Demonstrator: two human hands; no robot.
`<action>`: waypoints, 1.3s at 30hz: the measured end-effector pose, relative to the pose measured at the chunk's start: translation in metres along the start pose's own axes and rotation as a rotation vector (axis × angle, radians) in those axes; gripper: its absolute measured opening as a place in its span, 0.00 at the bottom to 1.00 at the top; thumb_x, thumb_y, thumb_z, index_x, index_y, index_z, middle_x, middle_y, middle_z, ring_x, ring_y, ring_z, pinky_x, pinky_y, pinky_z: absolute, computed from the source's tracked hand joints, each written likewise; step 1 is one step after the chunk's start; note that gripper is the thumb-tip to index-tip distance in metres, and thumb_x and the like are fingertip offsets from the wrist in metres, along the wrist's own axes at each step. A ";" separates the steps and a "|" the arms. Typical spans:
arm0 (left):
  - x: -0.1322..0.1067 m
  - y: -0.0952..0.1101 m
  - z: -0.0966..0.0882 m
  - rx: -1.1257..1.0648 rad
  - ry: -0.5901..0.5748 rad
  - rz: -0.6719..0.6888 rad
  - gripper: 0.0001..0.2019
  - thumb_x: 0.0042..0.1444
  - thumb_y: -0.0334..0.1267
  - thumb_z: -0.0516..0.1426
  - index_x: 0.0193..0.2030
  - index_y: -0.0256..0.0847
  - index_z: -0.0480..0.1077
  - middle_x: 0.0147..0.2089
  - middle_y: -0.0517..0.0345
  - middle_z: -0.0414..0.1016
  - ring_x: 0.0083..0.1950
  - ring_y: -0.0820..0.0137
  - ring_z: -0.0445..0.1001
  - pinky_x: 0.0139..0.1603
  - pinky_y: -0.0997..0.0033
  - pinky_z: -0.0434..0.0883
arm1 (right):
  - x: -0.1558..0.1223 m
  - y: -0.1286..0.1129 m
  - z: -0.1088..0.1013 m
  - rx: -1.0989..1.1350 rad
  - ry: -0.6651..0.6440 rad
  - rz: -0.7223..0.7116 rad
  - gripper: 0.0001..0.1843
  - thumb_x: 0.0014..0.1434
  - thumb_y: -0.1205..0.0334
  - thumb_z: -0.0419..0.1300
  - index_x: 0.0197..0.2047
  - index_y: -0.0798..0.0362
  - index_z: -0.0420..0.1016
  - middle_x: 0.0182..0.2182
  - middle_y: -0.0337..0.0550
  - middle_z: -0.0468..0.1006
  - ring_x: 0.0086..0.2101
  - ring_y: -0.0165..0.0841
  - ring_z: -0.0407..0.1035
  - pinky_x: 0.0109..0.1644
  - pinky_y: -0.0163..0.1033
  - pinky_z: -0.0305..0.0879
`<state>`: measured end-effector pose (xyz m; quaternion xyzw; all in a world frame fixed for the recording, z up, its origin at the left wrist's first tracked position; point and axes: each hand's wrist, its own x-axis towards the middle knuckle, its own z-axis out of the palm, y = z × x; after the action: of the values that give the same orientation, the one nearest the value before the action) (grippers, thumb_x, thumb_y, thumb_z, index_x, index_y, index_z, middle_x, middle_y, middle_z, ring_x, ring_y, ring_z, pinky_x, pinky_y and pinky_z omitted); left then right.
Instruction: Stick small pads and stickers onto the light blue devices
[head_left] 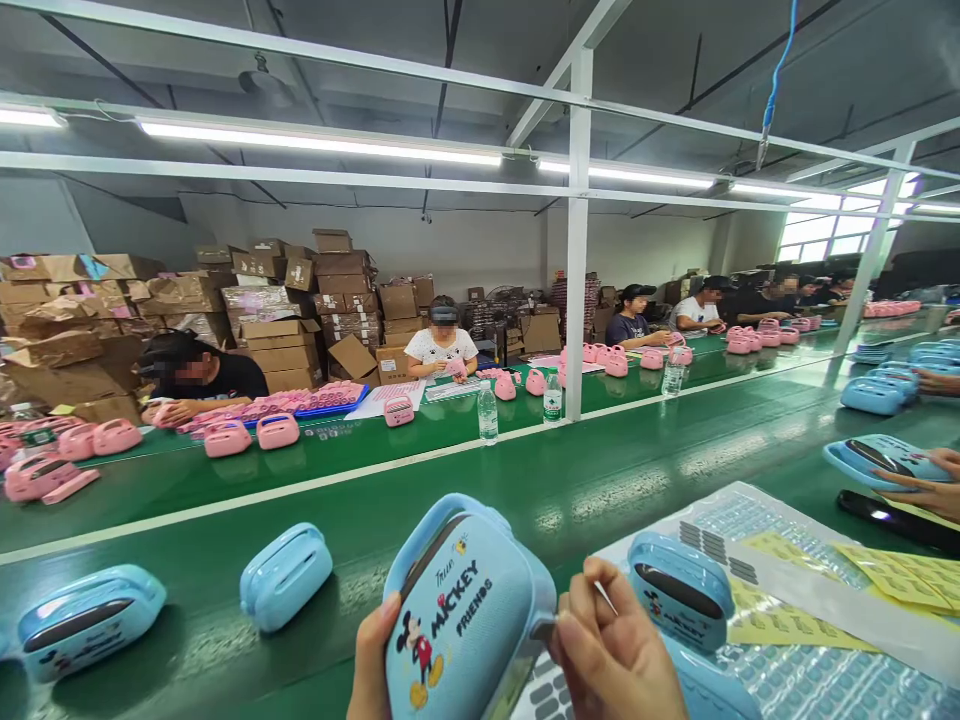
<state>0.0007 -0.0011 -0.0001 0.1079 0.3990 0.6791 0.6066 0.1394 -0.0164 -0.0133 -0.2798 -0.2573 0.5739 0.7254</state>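
1 left hand (369, 662), fingers (381, 620) curled around a blue case (469, 620); right hand (615, 650) upturned, fingers (576, 605) pinched on a grey tab (544, 630)

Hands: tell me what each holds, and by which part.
Left hand holds the blue case by its left edge; right hand pinches a small grey piece by one end.

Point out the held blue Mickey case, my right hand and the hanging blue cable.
Blue Mickey case (477, 636): head view, on its printed front.
Right hand (621, 648): head view, middle of the hand.
Blue cable (771, 100): head view, lower stretch.
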 end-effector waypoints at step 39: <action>-0.009 0.004 0.014 -0.176 0.068 0.080 0.15 0.54 0.46 0.55 0.35 0.34 0.71 0.29 0.55 0.73 0.26 0.70 0.71 0.33 0.72 0.69 | -0.029 0.007 0.028 -0.284 -0.234 0.176 0.60 0.49 0.49 0.66 0.69 0.41 0.24 0.26 0.35 0.70 0.27 0.24 0.60 0.35 0.30 0.56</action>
<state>0.0090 -0.0038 0.0147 0.0470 0.3533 0.7384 0.5725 0.1096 -0.0406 0.0001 -0.3321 -0.3925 0.6216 0.5910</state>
